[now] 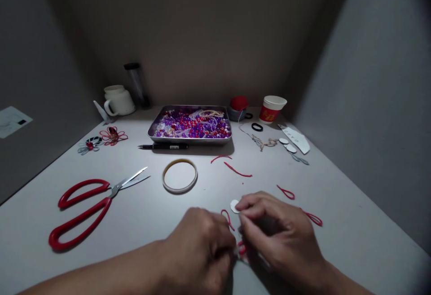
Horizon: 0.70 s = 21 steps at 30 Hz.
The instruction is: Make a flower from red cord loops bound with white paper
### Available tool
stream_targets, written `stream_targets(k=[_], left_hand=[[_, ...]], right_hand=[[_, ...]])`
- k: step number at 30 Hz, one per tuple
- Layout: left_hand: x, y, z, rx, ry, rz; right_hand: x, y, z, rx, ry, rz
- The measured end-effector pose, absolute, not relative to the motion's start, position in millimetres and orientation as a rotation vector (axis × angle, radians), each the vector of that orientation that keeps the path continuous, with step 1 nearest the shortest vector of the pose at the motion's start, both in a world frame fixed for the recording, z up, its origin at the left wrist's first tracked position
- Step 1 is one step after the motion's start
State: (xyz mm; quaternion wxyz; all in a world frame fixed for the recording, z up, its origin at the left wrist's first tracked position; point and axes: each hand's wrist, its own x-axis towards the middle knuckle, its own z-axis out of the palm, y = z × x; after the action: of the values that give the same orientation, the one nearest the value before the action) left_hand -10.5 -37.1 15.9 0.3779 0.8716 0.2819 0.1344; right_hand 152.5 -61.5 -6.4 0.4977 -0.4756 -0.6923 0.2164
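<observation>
My left hand (pixel 207 252) is closed, its fingertips tucked under, and what they grip is hidden. My right hand (pixel 278 236) pinches with thumb and index finger at the edge of a small white disc (pixel 234 206). Low between the two hands shows a small pinkish-red piece (pixel 241 248) with something pale around it, too blurred to name. A red cord loop (pixel 227 220) lies just beyond my left hand. Two more red loops, a near one (pixel 286 192) and another (pixel 313 217), lie beside my right hand.
Red-handled scissors (pixel 114 191) lie partly spread at left, near a tape roll (pixel 180 191). Behind are a black pen (pixel 164 147), a metal tray (pixel 188 141) of beads, a red yarn ball (pixel 239 103), a paper cup (pixel 271 111), a white mug (pixel 119 102) and wire flowers (pixel 113 136).
</observation>
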Motion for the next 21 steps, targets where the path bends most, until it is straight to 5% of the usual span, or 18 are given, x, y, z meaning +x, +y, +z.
stream_targets(k=[10,21], left_hand=[[-12.4,-15.8,19.0,1.455,1.003,0.345],[-8.6,-24.3,5.4,1.552,1.018,0.336]], right_hand=[[162.0,-63.6,-5.1,-1.247,-1.551,0.934],[146.7,-66.5,-6.1,-1.297,-1.646,1.068]])
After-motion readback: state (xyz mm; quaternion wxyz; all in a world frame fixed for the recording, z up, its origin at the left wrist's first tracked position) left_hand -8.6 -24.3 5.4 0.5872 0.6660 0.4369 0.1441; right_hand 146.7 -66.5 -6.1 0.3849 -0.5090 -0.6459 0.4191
